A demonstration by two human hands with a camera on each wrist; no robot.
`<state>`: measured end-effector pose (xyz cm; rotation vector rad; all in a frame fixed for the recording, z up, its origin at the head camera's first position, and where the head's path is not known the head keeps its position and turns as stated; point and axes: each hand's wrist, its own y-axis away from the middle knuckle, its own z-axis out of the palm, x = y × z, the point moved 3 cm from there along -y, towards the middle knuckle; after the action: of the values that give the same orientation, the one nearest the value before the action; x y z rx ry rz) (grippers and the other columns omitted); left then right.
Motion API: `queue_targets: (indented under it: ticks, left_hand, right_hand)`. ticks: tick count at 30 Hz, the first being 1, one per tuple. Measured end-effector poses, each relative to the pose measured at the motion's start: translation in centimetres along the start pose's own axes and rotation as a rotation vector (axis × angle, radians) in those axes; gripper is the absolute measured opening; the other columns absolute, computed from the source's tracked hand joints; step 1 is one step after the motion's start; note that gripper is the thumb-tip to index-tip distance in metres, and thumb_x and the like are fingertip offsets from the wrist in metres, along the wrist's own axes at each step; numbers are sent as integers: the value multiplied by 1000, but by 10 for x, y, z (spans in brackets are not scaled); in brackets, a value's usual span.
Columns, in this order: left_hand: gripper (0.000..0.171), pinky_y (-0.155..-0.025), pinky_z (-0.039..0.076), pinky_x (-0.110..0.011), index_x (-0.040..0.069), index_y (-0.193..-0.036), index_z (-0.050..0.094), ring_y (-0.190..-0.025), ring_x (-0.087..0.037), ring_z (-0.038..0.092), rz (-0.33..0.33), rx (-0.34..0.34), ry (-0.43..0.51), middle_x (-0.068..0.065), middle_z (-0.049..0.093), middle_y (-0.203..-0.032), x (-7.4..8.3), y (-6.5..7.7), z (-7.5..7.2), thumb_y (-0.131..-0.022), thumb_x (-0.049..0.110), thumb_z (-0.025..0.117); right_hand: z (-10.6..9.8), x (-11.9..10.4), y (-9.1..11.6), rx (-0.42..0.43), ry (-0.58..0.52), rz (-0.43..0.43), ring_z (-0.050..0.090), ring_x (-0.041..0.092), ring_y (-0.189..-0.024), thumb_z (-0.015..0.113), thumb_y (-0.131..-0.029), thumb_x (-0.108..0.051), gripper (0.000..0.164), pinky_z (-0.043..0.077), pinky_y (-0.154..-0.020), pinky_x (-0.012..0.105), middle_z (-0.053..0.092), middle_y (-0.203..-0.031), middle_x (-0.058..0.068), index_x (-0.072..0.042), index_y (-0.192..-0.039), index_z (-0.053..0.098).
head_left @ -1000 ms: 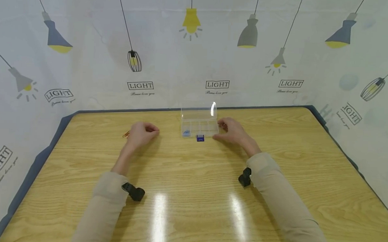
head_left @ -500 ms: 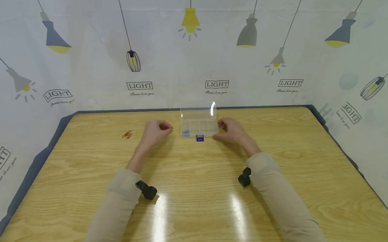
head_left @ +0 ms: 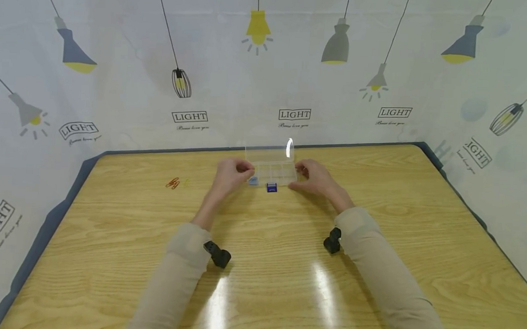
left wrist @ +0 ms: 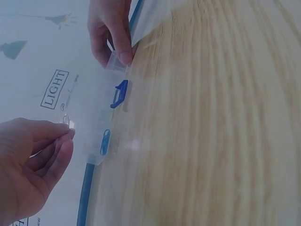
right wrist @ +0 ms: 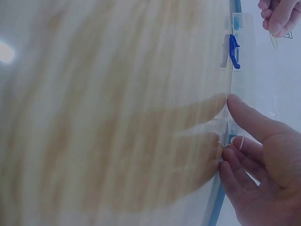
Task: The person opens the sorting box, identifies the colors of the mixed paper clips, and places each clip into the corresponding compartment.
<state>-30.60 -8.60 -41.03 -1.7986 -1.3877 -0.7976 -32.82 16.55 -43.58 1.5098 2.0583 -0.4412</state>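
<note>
A clear plastic compartment box (head_left: 282, 172) stands near the table's back edge, its transparent lid (head_left: 268, 151) raised. Blue paper clips (head_left: 253, 181) lie in its leftmost compartment, and a dark blue latch (head_left: 272, 187) sticks out in front. My left hand (head_left: 230, 175) is over the box's left end. Thumb and fingertips pinch a pale, yellowish paper clip (right wrist: 273, 40), which also shows in the left wrist view. At the right end my right hand (head_left: 317, 178) holds the box, thumb at the front and the other fingers round the side and back.
Orange paper clips (head_left: 173, 183) lie on the wooden table (head_left: 269, 242) to the left, with yellow paper clips (head_left: 186, 183) just beside them. A printed cloth wall (head_left: 231, 86) rises right behind the box.
My left hand has moved right, from beside the orange paper clips to the box's left end, carrying the pinched paper clip. The right hand and the box have stayed in place.
</note>
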Motion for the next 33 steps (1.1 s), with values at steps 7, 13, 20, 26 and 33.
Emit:
queue_targets:
  ticks: [7, 13, 20, 26, 33]
  left_hand:
    - [8, -80, 56, -33, -5, -96, 73, -87, -29, 69, 19, -32, -12, -18, 73, -93, 4, -5, 13, -91, -1, 70]
    - [8, -80, 56, -34, -6, -96, 73, -88, -29, 69, 7, -48, -17, -18, 73, -94, 6, -7, 18, -91, 0, 69]
    - [10, -84, 56, -33, -5, -100, 72, -92, -28, 69, -12, -72, -13, -18, 73, -98, 7, -9, 22, -92, 0, 69]
    - [11, -85, 55, -34, -5, -102, 71, -94, -29, 68, -15, -81, 6, -18, 72, -100, 8, -8, 22, -92, 0, 69]
    - [11, -85, 55, -35, -2, -102, 72, -92, -27, 67, -29, -57, 17, -15, 72, -99, 3, -5, 16, -94, 5, 69]
  right_hand:
    - [-1, -2, 1, -2, -11, -2, 52, 34, -118, 82, -86, -24, 64, 42, -105, 47, 56, -131, 21, 5, -135, 53]
    - [-1, -3, 2, -3, -12, 2, 51, 34, -119, 82, -86, -25, 64, 42, -106, 48, 56, -132, 21, 4, -136, 53]
    - [0, -2, 1, 1, -10, 0, 52, 34, -119, 83, -86, -24, 64, 42, -105, 48, 56, -132, 21, 4, -135, 54]
    - [0, -1, 0, 0, -1, 6, 52, 33, -119, 82, -85, -25, 65, 42, -105, 47, 56, -131, 20, 3, -136, 53]
    - [0, -1, 0, -2, 7, 0, 52, 33, -118, 83, -85, -25, 65, 42, -105, 47, 57, -130, 20, 4, -136, 54]
